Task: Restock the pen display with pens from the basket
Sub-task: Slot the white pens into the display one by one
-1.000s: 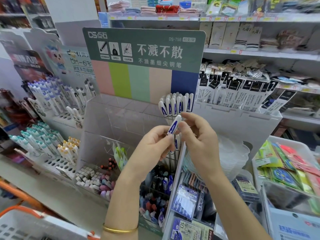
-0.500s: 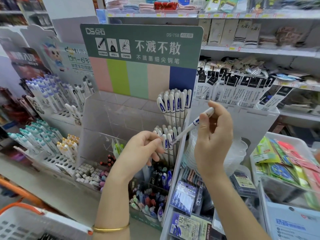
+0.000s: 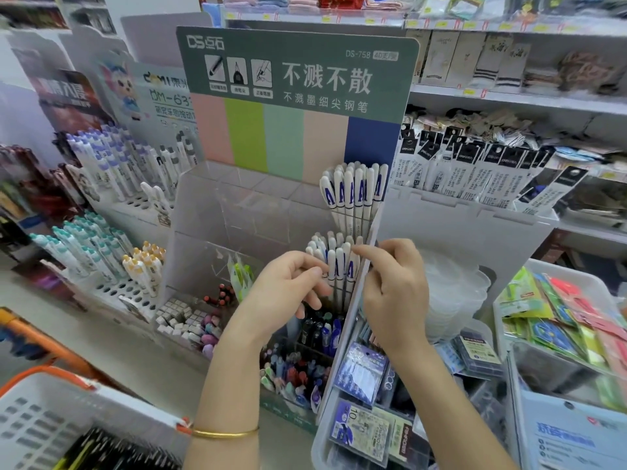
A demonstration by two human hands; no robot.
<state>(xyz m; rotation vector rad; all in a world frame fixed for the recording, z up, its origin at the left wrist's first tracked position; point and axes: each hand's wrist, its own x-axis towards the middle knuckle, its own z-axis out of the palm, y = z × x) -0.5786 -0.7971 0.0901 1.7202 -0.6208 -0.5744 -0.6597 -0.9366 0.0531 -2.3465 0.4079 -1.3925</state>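
The clear pen display [image 3: 210, 212] stands under a green header card. White pens with blue clips fill its upper right slot [image 3: 353, 195]. More of the same pens [image 3: 334, 262] stand in the middle right slot. My right hand [image 3: 393, 290] pinches the cap end of the rightmost pen [image 3: 351, 268] in that middle slot with thumb and forefinger. My left hand [image 3: 291, 283] is loosely curled just left of these pens, its fingertips touching them and holding nothing. The white basket [image 3: 51, 418] with orange handles sits at the bottom left, with dark pens inside.
Other pen racks [image 3: 101, 252] stand to the left of the display. Mixed pens [image 3: 298, 371] fill its lowest tier. Packaged refills [image 3: 359, 374] and a stack of clear tubs [image 3: 454, 293] sit to the right. Shelves of hanging packets [image 3: 475, 171] run behind.
My right hand lowered the white pen from a slant above the display down into the middle right slot. My left hand stayed beside that slot.
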